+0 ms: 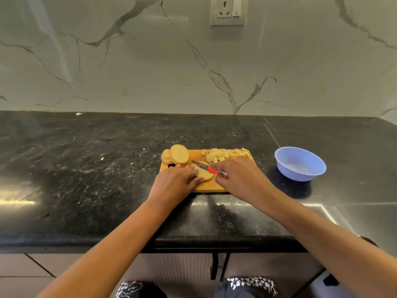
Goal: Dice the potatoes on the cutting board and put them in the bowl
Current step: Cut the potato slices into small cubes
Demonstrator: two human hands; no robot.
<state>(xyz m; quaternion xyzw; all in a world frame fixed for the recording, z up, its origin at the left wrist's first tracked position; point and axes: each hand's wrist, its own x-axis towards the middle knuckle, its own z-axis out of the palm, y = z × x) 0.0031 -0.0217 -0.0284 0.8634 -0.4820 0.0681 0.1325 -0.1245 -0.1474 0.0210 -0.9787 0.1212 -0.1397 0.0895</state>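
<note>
Potato dice [224,155] piled, slices [180,154] remain, bowl [287,172] looks empty; left fingers [194,176] press one slice [205,174], right fingers [223,165] grip the knife [200,164].

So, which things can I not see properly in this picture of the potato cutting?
All in the head view:
- knife: its handle is mostly hidden inside the right hand.
- potato slice: partly covered by the left hand and the blade; how deep the cut goes is unclear.
- cutting board: its near right corner is under the right hand.
- bowl: its own rim hides the near inner wall.
</note>
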